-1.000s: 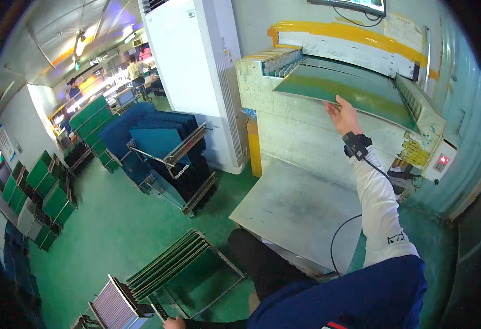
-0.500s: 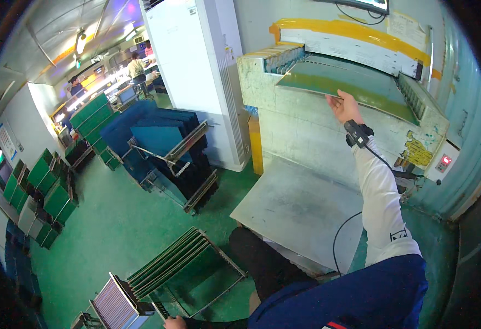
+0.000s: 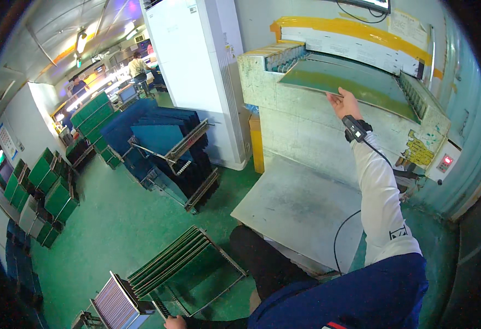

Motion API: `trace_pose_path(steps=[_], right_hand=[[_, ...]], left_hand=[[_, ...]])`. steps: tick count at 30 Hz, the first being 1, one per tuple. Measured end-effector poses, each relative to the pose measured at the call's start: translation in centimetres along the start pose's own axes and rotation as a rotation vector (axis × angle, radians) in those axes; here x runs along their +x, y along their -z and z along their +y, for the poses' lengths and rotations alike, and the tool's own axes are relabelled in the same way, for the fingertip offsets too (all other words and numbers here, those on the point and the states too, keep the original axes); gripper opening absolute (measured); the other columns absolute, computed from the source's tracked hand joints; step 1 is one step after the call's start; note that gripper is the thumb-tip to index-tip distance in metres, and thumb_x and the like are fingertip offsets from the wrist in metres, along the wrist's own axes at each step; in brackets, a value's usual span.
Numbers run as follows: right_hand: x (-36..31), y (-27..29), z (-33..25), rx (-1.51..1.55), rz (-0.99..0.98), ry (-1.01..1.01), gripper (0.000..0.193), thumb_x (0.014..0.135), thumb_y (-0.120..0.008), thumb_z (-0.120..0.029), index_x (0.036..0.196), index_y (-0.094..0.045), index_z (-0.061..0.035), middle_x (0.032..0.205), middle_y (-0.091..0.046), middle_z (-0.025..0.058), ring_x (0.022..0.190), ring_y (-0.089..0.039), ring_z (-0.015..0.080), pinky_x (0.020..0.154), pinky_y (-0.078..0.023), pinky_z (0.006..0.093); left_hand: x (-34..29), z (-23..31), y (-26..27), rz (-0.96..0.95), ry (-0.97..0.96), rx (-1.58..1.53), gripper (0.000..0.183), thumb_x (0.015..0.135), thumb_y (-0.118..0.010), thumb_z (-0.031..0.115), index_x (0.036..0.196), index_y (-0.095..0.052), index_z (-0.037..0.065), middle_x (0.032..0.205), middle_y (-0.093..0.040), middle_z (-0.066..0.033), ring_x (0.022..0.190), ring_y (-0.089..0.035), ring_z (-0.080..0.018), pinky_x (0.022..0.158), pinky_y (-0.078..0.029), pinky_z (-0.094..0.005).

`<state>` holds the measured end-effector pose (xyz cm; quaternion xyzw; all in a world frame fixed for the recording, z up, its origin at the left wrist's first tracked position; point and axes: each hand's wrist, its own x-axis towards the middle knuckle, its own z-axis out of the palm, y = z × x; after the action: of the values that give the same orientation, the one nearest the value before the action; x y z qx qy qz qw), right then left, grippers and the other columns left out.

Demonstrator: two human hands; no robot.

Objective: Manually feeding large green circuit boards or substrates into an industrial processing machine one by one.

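My right hand [image 3: 346, 105] reaches up to the front edge of a flat green panel [image 3: 344, 82] that lies on the rollers of a pale machine [image 3: 306, 109]. Its palm faces up, with the fingers beneath the edge and the thumb by the upper side. Low in the picture, my left hand [image 3: 174, 322] is closed on the frame end of a metal rack [image 3: 227, 257] standing on the floor. Several thin green panels [image 3: 169, 263] stand on edge in that rack. The left hand's lower part is cut off by the picture's rim.
Below the machine lies a grey board [image 3: 301, 208], with a black cable [image 3: 336, 236] across it. Left of it are a rack of dark blue panels [image 3: 163, 137], a tall white cabinet [image 3: 188, 60] and a smaller rack [image 3: 121, 307]. Green panel stacks [image 3: 43, 181] line the left wall. People work far back.
Both hands keep almost the same places at the panel edge and the rack. The view has shifted very slightly. A person at the back has moved a little.
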<state>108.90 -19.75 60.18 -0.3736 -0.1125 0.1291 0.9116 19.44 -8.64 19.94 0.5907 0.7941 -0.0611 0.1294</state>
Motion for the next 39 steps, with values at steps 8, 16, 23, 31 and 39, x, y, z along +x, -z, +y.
trace_pose_path(steps=[8, 16, 23, 31, 39], right_hand=[[0.1, -0.1, 0.1, 0.018, -0.005, 0.002, 0.020, 0.097, -0.053, -0.013, 0.110, -0.051, 0.0028, 0.104, -0.063, 0.0184, 0.095, -0.064, 0.0290, 0.082, -0.056, 0.0372], [0.1, -0.7, 0.4, 0.045, 0.080, 0.020, 0.022, 0.096, -0.054, -0.012, 0.112, -0.048, 0.0026, 0.102, -0.062, 0.0196, 0.091, -0.064, 0.0297, 0.081, -0.057, 0.0381], [0.6, -0.2, 0.2, 0.047, 0.047, 0.040, 0.025, 0.096, -0.055, -0.011, 0.114, -0.046, 0.0031, 0.104, -0.061, 0.0211, 0.088, -0.064, 0.0310, 0.079, -0.057, 0.0383], [0.8, -0.2, 0.1, 0.034, 0.070, 0.045, 0.025, 0.097, -0.056, -0.014, 0.114, -0.048, 0.0029, 0.103, -0.061, 0.0213, 0.090, -0.065, 0.0303, 0.078, -0.058, 0.0372], [0.1, 0.1, 0.1, -0.028, 0.005, 0.027, 0.027, 0.099, -0.054, -0.020, 0.113, -0.048, 0.0017, 0.097, -0.065, 0.0198, 0.084, -0.067, 0.0280, 0.070, -0.058, 0.0366]], left_hand=[[0.2, -0.4, -0.4, 0.020, -0.010, -0.001, 0.048, 0.087, -0.057, 0.049, 0.108, -0.071, 0.009, 0.114, -0.068, -0.0161, 0.108, -0.061, -0.0385, 0.089, -0.050, -0.0501], [0.7, -1.2, -1.3, 0.061, -0.028, 0.017, 0.053, 0.086, -0.058, 0.053, 0.108, -0.071, 0.006, 0.112, -0.068, -0.0184, 0.107, -0.063, -0.0388, 0.088, -0.051, -0.0500], [0.3, -0.7, -0.7, 0.041, -0.017, -0.007, 0.057, 0.086, -0.057, 0.056, 0.113, -0.069, 0.007, 0.117, -0.066, -0.0182, 0.112, -0.060, -0.0391, 0.093, -0.049, -0.0500], [-0.2, -0.3, 0.1, 0.017, -0.007, -0.012, 0.058, 0.086, -0.056, 0.056, 0.116, -0.068, 0.007, 0.121, -0.065, -0.0179, 0.113, -0.059, -0.0390, 0.095, -0.048, -0.0501], [-0.7, -0.2, 0.5, 0.026, -0.019, 0.018, 0.057, 0.086, -0.056, 0.055, 0.115, -0.068, 0.008, 0.120, -0.065, -0.0180, 0.113, -0.060, -0.0391, 0.094, -0.049, -0.0500]])
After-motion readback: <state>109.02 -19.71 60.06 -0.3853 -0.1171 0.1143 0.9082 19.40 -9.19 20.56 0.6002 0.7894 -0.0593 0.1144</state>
